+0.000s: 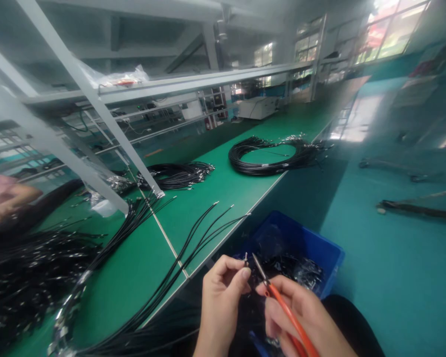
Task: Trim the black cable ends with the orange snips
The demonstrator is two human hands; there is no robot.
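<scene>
My left hand (223, 297) is closed, with thumb and forefinger pinching the end of a black cable (246, 263); a small bright tip sticks up from the pinch. In my right hand (301, 307) is a pair of orange-handled pliers (288, 310) with slim, pointed metal jaws. The jaw tips stand just right of the cable tip, apart from it. Below both hands sits a blue bin (332, 260) with dark and clear pieces inside, partly hidden by the hands. Long loose black cables (178, 265) run along the green bench at the left.
The green bench (208, 208) carries a coiled black cable bundle (260, 168) and another bundle (182, 173) behind. White shelf posts (126, 148) rise from it. Many black cables (33, 277) pile at far left, near another person's arm (18, 198). A wheeled base (412, 206) stands at right.
</scene>
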